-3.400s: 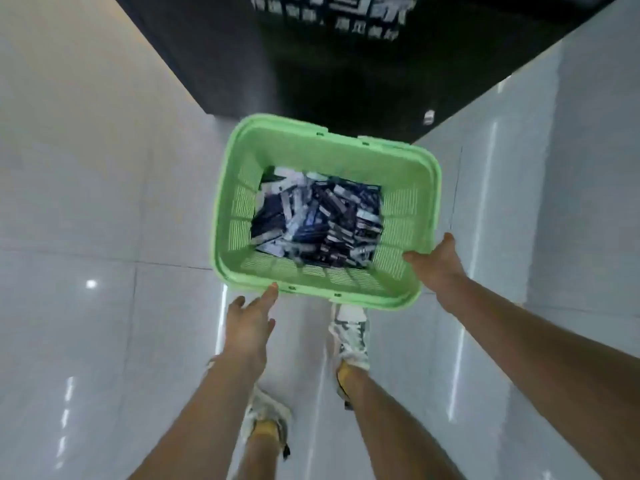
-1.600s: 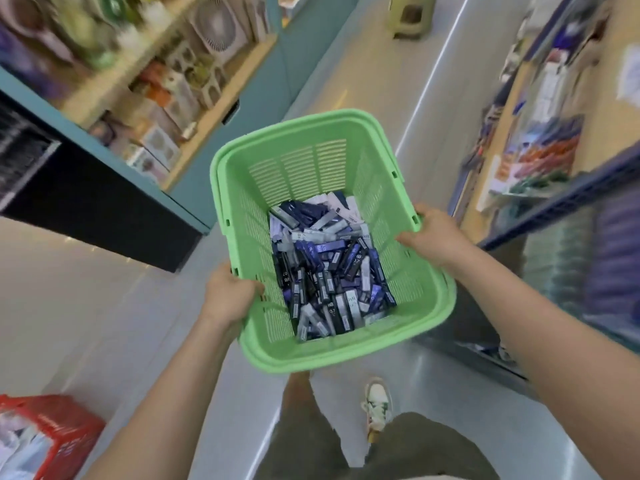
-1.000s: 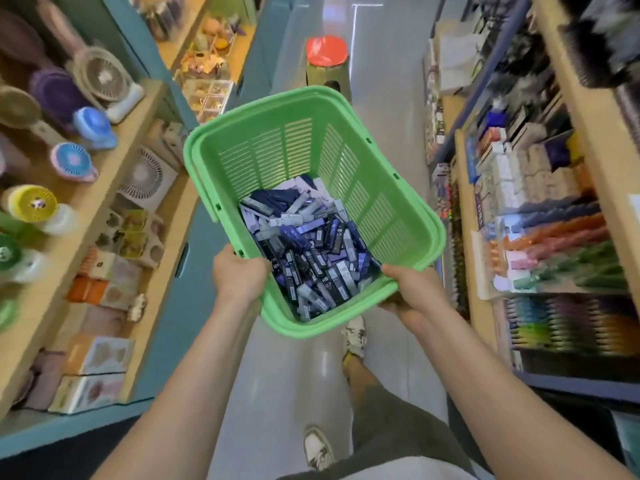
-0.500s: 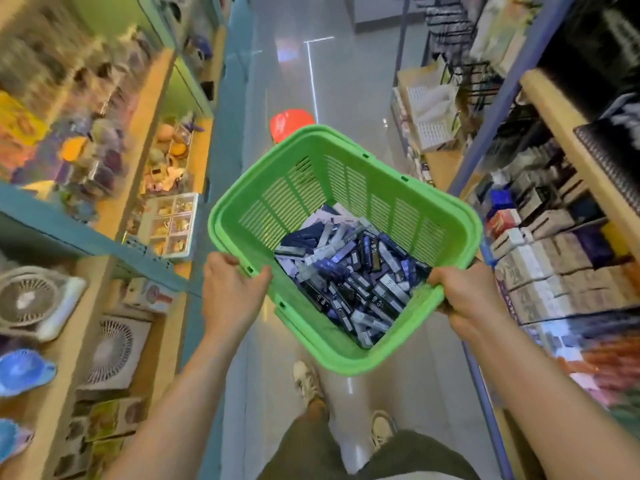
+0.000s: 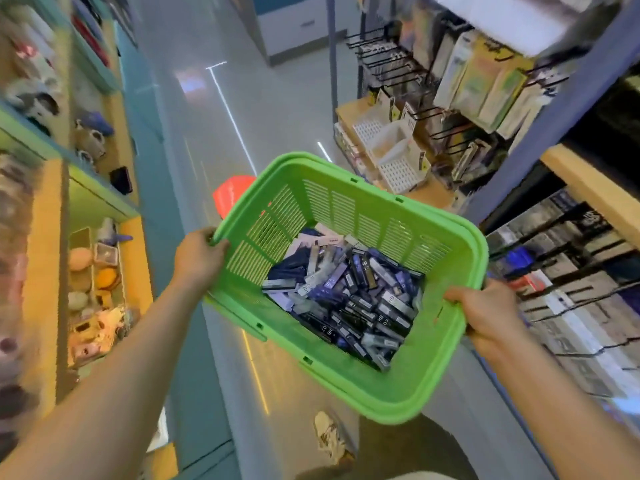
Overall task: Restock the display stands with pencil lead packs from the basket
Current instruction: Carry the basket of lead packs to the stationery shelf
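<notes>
1. Pencil lead packs [image 5: 349, 299] are lying in a loose dark-blue and grey heap on the bottom of the green basket [image 5: 346, 209], which I am carrying in front of me above the floor. None is on a stand yet.
2. I am gripping the basket on two opposite sides, probably because the loose load would slide if it tipped. My left hand [image 5: 199, 258] is clenching the far left corner of the rim, fingers curled over the edge.
3. My right hand [image 5: 485, 313] is grasping the near right rim, thumb lying inside and fingers wrapping underneath. Neither hand is free for a pack.
4. My shoe [image 5: 329, 438] is showing below the basket on the pale floor [image 5: 214, 109], so I judge that I am walking the aisle towards the stands.
5. Blurred shelves [image 5: 571, 271] of boxed stationery are running just beside my right arm. The lead stands may be there, but I cannot tell.
6. Farther off, black hooks [image 5: 450, 81] are carrying hanging packets, white trays [image 5: 394, 157] are sitting beneath them, and something red [image 5: 230, 195] is peeking from behind the basket.
</notes>
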The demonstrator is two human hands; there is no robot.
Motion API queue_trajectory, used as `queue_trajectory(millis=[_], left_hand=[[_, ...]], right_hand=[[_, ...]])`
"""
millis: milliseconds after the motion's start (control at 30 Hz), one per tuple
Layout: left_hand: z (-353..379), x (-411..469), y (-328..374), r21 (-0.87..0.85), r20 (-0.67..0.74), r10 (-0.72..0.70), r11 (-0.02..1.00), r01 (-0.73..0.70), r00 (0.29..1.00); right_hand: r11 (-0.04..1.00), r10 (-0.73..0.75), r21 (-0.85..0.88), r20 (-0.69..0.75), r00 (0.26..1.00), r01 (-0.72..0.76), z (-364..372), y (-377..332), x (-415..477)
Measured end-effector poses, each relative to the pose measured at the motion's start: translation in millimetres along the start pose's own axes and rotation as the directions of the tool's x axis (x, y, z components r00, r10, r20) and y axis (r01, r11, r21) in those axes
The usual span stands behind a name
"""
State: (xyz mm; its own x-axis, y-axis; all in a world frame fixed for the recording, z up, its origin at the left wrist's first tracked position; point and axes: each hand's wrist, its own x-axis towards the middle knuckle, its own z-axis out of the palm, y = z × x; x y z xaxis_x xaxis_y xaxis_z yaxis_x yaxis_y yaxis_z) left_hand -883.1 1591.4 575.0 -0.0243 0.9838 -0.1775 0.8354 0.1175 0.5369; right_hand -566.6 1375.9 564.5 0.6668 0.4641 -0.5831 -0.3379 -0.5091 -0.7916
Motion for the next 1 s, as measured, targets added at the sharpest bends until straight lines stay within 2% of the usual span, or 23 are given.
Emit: queue_trajectory(millis=[200,433,633,767,1000], left_hand=[[24,141,52,0.091,0.096,0.048,0.994,-0.057,0.994],[48,286,99,0.163,0.165,0.09,0.98,-0.118,0.982],[71,416,131,0.131,0.209,0.21,0.962,-0.24,0.955],[104,519,136,0.186,0.301,0.242,0.934,-0.306,0.922],[197,659,138,0.33,0.48,0.273,0.825,-0.459,0.834]], right_hand=[[0.998,-0.019,0.058,-0.159,0.987,0.029,74,-38,103],[0.98,-0.117,-0.189,-0.327,0.938,0.056,160,-96,234],[0.975,-0.028,-0.214,-0.395,0.918,-0.063,240,-137,305],[0.981,0.139,-0.076,-0.36,0.922,-0.177,298,-143,346],[0.957,0.283,0.182,-0.4,0.872,-0.227,382,-108,431]])
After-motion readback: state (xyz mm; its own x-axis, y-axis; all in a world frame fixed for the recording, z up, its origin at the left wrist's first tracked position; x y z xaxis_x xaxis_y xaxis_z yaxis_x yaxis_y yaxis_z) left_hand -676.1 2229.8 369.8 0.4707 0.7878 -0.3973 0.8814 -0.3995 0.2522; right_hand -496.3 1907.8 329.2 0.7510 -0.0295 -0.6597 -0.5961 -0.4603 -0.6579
